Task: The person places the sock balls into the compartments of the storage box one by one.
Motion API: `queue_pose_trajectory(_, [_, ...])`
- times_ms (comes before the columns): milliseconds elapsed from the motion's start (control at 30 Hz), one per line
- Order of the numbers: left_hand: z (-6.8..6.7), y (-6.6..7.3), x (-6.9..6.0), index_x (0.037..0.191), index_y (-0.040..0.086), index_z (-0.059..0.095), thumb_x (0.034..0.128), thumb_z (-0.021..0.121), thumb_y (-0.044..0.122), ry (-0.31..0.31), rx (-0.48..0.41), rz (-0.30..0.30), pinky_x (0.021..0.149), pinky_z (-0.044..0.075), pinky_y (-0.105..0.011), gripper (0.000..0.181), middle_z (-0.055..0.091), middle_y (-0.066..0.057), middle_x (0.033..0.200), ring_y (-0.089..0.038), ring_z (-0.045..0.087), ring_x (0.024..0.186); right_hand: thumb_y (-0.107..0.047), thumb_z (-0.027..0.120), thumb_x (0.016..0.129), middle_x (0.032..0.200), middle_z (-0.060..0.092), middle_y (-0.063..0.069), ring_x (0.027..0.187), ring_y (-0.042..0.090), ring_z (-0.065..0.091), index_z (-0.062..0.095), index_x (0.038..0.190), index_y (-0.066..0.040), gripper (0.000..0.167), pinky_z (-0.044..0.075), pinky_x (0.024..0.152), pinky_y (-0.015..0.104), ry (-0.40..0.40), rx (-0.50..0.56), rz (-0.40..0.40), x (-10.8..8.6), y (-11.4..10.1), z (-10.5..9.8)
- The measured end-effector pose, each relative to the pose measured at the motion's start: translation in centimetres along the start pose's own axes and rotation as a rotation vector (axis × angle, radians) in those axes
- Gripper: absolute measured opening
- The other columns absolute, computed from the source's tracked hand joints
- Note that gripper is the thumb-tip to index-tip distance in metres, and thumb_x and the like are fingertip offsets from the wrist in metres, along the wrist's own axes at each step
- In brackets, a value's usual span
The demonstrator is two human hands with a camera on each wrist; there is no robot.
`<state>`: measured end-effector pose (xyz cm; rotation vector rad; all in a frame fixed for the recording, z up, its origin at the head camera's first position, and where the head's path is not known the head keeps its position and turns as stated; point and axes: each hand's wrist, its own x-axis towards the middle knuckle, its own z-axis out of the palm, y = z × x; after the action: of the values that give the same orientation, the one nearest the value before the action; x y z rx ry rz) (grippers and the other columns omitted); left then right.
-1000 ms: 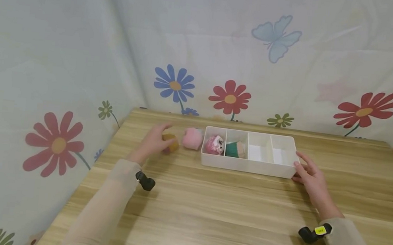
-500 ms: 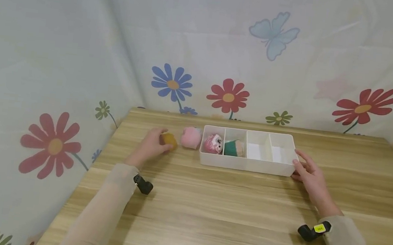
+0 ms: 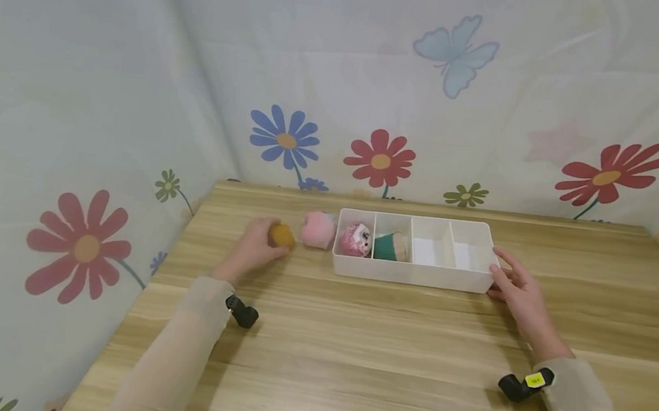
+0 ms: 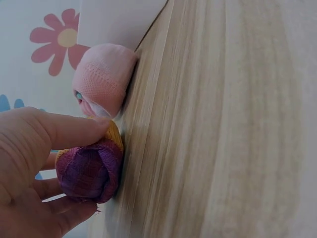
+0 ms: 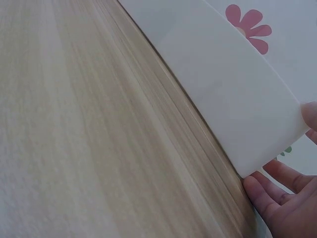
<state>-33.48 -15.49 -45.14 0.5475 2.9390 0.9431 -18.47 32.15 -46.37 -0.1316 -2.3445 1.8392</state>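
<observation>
In the head view, my left hand (image 3: 254,248) grips a rolled-up sock (image 3: 282,235), which shows yellow from above. Seen from the left wrist, the same sock (image 4: 91,171) is purple and magenta with a yellow part; thumb and curled fingers lie round it, just at the tabletop. A pink rolled-up sock (image 3: 317,230) rests between that hand and a white divided box (image 3: 413,274). My right hand (image 3: 523,303) touches the box's right end, thumb at the top rim and other fingertips lower on the end wall.
A pink-and-white rolled sock with a face pattern (image 3: 357,240) sits in the box's leftmost compartment. Beside it, the second compartment holds a green-and-beige rolled sock (image 3: 389,246). The wooden table (image 3: 350,355) meets a flower-printed curtain (image 3: 343,79) at the back and left.
My left fingers have closed round the yellow-and-purple sock, which has shifted little. The right hand stays at the box's end. The head view has drifted slightly.
</observation>
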Motion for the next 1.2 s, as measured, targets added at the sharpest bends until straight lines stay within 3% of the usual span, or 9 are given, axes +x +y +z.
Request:
queue_pose_trajectory(267, [0.2,-0.3,0.0,0.132,-0.003,0.040,0.0717,0.079,0.015,-0.010,-0.011,-0.020,0.099,0.034,-0.045,0.074,0.046,-0.021,0.124,-0.033,0.043,0.113,-0.037,0.048,0.095,0.125,0.043,0.031,0.084,0.001,0.058,0.030,0.146,-0.014,0.058,0.051,0.072,0.021,-0.002,-0.003,0.010,0.0,0.1,0.1])
queue_pose_trajectory(767, [0.4,-0.3,-0.1,0.129,-0.002,0.044,0.0689,0.079,0.013,0.030,-0.034,0.003,0.095,0.037,-0.045,0.072,0.047,-0.020,0.122,-0.031,0.045,0.108,-0.039,0.048,0.095,0.127,0.042,0.031,0.085,0.001,0.057,0.030,0.146,-0.016,0.059,0.051,0.072,0.020,0.002,-0.017,0.032,0.0,0.0,0.1])
queue_pose_trajectory(1200, [-0.3,1.2,-0.4,0.129,0.000,0.044,0.0722,0.075,0.010,0.043,-0.034,0.048,0.094,0.039,-0.044,0.065,0.047,-0.018,0.119,-0.029,0.046,0.106,-0.037,0.048,0.095,0.121,0.045,0.025,0.083,0.001,0.058,0.033,0.145,-0.016,0.056,0.051,0.072,0.021,0.012,-0.008,0.014,0.1,0.1,0.2])
